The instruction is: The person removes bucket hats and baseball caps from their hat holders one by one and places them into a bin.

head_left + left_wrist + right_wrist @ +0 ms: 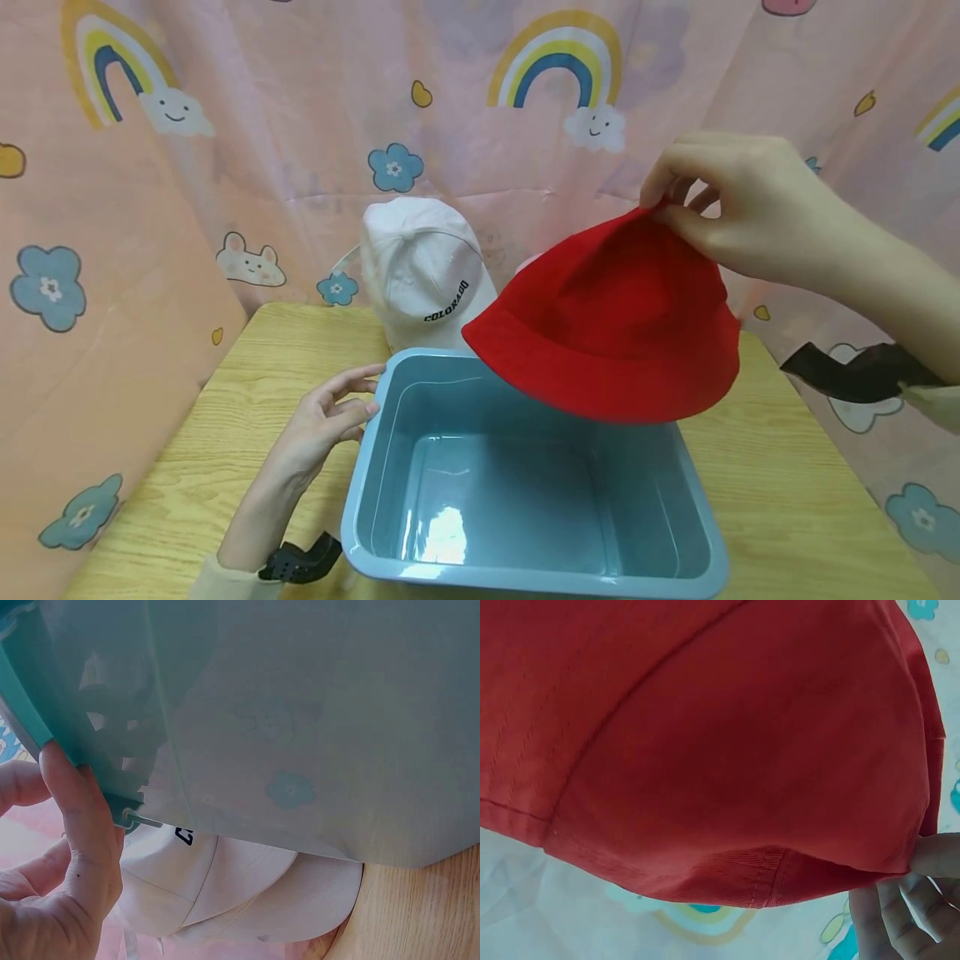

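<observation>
A red bucket hat [600, 333] hangs tilted over the back right part of a blue-grey plastic basin [536, 587]. My right hand [750, 204] pinches the hat by its crown between thumb and fingers, with the brim hanging lower. In the right wrist view, the red cloth [705, 750] fills most of the picture and the fingertips meet at its edge. On the basin's left side, my left hand [326, 421] touches the rim near the back corner with its fingertips. The left wrist view shows these fingers [79, 817] against the basin's outer side [300, 735].
Behind the basin stands a white baseball cap [420, 267] lettered COLORADO, its lower part hidden by the rim. A small pale edge [527, 262] shows behind the red hat. The wooden table [247, 400] backs onto a pink patterned curtain [315, 100].
</observation>
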`<move>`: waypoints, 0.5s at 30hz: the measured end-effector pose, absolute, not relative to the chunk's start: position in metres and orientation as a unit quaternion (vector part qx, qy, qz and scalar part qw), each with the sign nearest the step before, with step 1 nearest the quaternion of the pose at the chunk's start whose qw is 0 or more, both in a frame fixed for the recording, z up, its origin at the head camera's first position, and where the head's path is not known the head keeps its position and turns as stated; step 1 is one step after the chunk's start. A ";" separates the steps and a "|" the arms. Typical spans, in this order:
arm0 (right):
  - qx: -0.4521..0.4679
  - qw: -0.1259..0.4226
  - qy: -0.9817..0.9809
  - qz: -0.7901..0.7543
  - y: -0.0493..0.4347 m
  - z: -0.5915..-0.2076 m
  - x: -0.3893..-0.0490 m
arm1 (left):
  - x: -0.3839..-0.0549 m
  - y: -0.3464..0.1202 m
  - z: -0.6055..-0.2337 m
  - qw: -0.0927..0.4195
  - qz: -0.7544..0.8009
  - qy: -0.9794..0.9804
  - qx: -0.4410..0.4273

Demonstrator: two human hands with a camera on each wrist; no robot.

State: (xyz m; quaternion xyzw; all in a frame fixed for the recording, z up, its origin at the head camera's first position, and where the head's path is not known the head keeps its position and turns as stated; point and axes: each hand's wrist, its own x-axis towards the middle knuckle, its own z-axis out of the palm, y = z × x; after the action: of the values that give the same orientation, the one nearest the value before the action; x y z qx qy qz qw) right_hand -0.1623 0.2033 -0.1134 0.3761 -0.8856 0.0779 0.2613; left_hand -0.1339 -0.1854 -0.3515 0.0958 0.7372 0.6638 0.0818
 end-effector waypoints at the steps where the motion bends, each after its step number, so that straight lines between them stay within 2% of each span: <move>1: 0.377 0.259 -0.886 0.076 0.201 -0.114 -0.160 | -0.134 -0.185 -0.352 0.082 0.664 0.737 0.095; 6: 0.389 0.247 -0.885 0.063 0.203 -0.123 -0.166 | -0.134 -0.185 -0.352 0.081 0.667 0.734 0.094; 12: 0.420 0.222 -0.880 0.029 0.236 -0.152 -0.206 | -0.135 -0.185 -0.352 0.079 0.667 0.735 0.094; 15: 0.421 0.216 -0.881 0.023 0.230 -0.153 -0.200 | -0.136 -0.185 -0.353 0.079 0.667 0.735 0.095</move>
State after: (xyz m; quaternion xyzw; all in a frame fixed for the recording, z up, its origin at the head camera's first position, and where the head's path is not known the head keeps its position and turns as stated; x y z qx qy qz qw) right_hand -0.2003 0.2301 -0.1533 0.4209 -0.8807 0.0229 0.2160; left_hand -0.1358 -0.1850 -0.3527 0.0949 0.7348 0.6669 0.0791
